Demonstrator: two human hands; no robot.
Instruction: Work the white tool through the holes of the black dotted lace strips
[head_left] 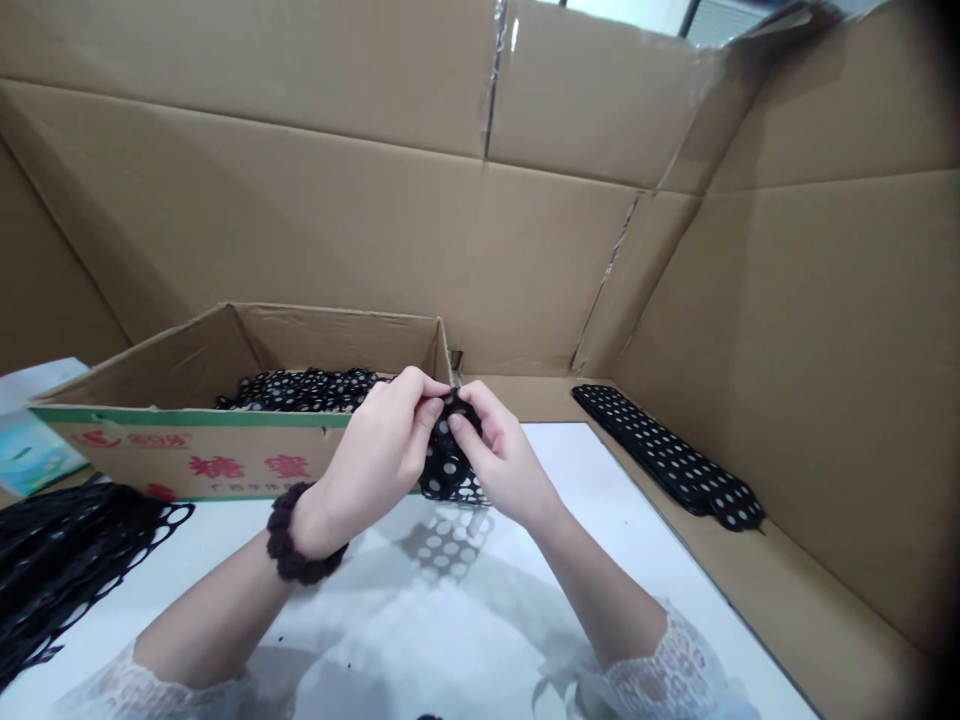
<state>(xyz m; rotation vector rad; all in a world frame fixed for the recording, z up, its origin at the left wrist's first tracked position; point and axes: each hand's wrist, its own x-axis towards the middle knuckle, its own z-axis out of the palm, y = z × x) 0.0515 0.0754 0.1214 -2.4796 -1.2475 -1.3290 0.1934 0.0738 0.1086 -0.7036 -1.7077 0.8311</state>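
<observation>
A black perforated piece (444,462) with round holes hangs between my hands above the white table. My left hand (394,440), with a dark scrunchie (289,535) at its wrist, pinches the top of this piece from the left. From the right, my right hand (504,458) grips the same top edge with thumb and fingers. Light passes through the holes and casts a dotted shadow on the table (450,545). Part of the piece is hidden behind my fingers.
Just beyond my left hand stands an open cardboard box (150,440) holding a heap of black perforated pieces (307,390). Long black perforated strips (667,455) lie at right. Black perforated sheets (67,550) and a blue-white pack (37,440) sit at left. Tall cardboard walls (337,220) enclose the table.
</observation>
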